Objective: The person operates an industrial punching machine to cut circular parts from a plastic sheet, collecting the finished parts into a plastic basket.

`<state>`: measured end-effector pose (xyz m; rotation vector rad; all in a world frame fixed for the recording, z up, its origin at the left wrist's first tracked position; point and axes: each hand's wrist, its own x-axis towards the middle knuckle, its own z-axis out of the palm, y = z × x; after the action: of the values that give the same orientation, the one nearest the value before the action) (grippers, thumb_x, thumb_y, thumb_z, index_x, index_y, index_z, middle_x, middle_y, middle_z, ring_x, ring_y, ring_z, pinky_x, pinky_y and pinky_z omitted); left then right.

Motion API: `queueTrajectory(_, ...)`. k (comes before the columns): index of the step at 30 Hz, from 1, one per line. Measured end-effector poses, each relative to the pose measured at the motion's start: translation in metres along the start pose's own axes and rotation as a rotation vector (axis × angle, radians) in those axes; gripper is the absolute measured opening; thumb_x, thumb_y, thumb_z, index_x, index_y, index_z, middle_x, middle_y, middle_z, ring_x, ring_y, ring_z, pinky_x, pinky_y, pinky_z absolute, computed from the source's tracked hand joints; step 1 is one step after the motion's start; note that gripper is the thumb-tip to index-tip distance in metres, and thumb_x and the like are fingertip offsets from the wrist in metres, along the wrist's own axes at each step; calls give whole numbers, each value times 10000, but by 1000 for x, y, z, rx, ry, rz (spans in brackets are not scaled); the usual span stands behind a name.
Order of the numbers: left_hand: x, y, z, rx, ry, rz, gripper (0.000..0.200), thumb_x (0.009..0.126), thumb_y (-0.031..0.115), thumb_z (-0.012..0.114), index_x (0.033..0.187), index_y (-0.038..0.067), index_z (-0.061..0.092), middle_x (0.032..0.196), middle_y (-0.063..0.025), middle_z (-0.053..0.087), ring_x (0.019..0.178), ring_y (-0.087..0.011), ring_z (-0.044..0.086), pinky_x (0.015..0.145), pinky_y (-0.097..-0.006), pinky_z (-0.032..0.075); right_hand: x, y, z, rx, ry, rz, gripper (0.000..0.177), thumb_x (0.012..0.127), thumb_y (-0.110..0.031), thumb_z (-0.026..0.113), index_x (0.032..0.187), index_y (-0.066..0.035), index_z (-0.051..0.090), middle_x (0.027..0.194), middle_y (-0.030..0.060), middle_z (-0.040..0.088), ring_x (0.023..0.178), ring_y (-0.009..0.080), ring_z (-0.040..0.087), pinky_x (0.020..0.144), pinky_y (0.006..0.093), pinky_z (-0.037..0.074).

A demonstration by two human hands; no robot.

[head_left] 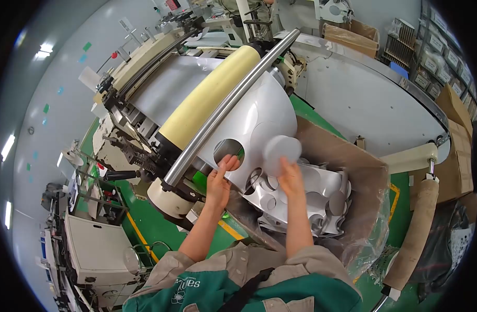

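A glossy white sheet (267,106) hangs from the machine's metal roller and runs down into a cardboard box. It has a large round hole (224,149) near its left edge. My left hand (220,182) is at that hole, its fingers bent round the sheet's edge beside it. My right hand (291,177) grips a round white disc (281,150) by its lower rim, in front of the sheet. The disc is slightly blurred. Below my hands, the box holds crumpled white sheet scrap (306,195) with round cut-outs.
The cardboard box (368,179), lined with clear plastic, stands before me. Above it are the steel roller (233,106) and a yellow roller (212,93). A padded bar (415,234) is at the right. A white cabinet (100,244) stands at the left. Another person (230,6) is at the back.
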<state>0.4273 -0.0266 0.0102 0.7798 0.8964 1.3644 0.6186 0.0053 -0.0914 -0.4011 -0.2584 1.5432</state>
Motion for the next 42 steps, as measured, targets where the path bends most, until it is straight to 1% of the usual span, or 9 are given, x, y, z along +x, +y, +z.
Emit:
queueTrajectory(3, 4, 11, -2, -34, 75, 62, 385, 925, 219, 440, 1226, -20, 409, 1252, -164, 464, 1156, -253, 458, 973, -354, 380, -21, -43, -28, -59, 122, -67, 372, 842, -100, 577, 1169, 21, 448, 1108, 80, 546, 1003, 189, 538, 889, 350, 427)
queueTrajectory(9, 17, 18, -10, -120, 64, 95, 229, 906, 189, 486, 1061, 22, 513, 1068, -77, 576, 994, -171, 554, 881, -319, 437, -40, -69, -12, -390, 148, -174, 341, 823, -115, 598, 1122, 18, 503, 1030, 74, 586, 920, 158, 562, 808, 304, 444)
queueTrajectory(18, 8, -6, -8, -104, 27, 27, 243, 910, 187, 481, 1085, 24, 526, 1087, -69, 578, 1012, -163, 548, 867, -319, 439, -8, -9, 89, -882, -349, 1, 355, 781, -161, 652, 1073, 11, 545, 934, 45, 611, 832, 99, 555, 729, 253, 453)
queueTrajectory(23, 8, -5, -10, -43, -12, -2, 259, 902, 216, 504, 1052, 11, 551, 1044, -81, 597, 956, -166, 566, 836, -297, 449, -6, 14, 80, -571, -273, 124, 382, 764, -154, 666, 1054, 56, 532, 978, 99, 597, 894, 159, 550, 791, 278, 439)
queueTrajectory(28, 3, -4, -6, 16, 29, -33, 357, 913, 214, 472, 1187, -15, 461, 1171, -136, 537, 1090, -231, 510, 918, -341, 419, -22, 6, 7, -343, 95, 11, 382, 816, -135, 623, 1071, 103, 468, 1038, 132, 556, 967, 157, 539, 829, 310, 437)
queueTrajectory(30, 4, 0, -4, -5, 90, -18, 371, 914, 210, 468, 1201, -24, 438, 1201, -146, 515, 1127, -239, 485, 938, -346, 409, -26, -16, -43, -199, 188, -13, 377, 821, -113, 619, 1147, -19, 453, 1082, 78, 549, 1019, 183, 531, 900, 338, 420)
queueTrajectory(35, 16, 3, -16, -59, 124, 77, 302, 919, 205, 461, 1142, 1, 467, 1143, -75, 538, 1067, -186, 517, 903, -343, 427, -46, -71, -33, -257, 181, -172, 290, 845, -101, 577, 1118, -27, 509, 1038, 57, 592, 940, 161, 574, 848, 332, 458)
queueTrajectory(40, 9, -4, 5, -113, 109, 66, 285, 909, 215, 488, 1106, 9, 498, 1095, -73, 564, 1013, -170, 539, 861, -312, 445, -31, -46, 44, -920, -93, 29, 343, 784, -176, 642, 1058, 12, 557, 941, 66, 611, 844, 126, 563, 758, 280, 453)
queueTrajectory(42, 5, -13, 2, -108, 115, 52, 291, 916, 213, 471, 1115, 3, 494, 1106, -79, 560, 1025, -176, 533, 864, -315, 445, -28, -29, 89, -767, -266, 33, 338, 777, -166, 642, 1049, 18, 560, 953, 75, 609, 841, 123, 562, 751, 276, 456)
